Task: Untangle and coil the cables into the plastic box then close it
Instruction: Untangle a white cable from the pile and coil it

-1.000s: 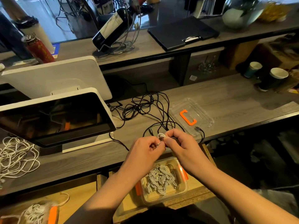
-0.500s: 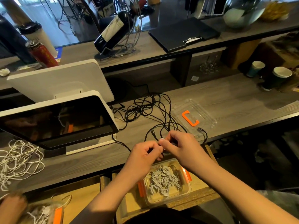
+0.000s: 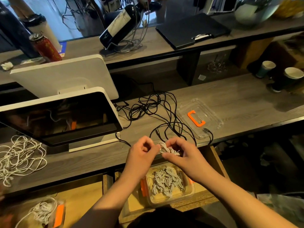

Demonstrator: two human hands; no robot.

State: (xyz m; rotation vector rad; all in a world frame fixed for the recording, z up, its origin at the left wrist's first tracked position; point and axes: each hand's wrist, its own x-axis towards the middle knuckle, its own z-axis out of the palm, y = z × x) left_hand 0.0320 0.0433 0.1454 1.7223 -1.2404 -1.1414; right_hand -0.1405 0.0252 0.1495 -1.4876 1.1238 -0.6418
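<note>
Both hands meet over the near edge of the wooden counter [image 3: 230,99], each pinching the same small white cable coil [image 3: 167,149]. The left hand [image 3: 141,155] has its fingers curled round the coil's left end; the right hand [image 3: 182,153] grips the other end between thumb and curled fingers. The bundle's long axis runs roughly left to right, tilting slightly down toward the right, with a loop end poking up between the two hands.

Directly below the hands, on a lower wooden shelf, sits the open plastic box [image 3: 189,193] with orange clips — several white coiled cables [image 3: 166,181] already lie inside it. Its clear lid [image 3: 209,117] with an orange handle lies flat on the counter to the right, well apart from the box.

A tangle of black cables [image 3: 153,106] sprawls on the counter just beyond the hands, one end resting on the lid's near edge. A loose heap of white cord [image 3: 19,155] lies far left, beside a tilted touchscreen terminal [image 3: 57,119].
</note>
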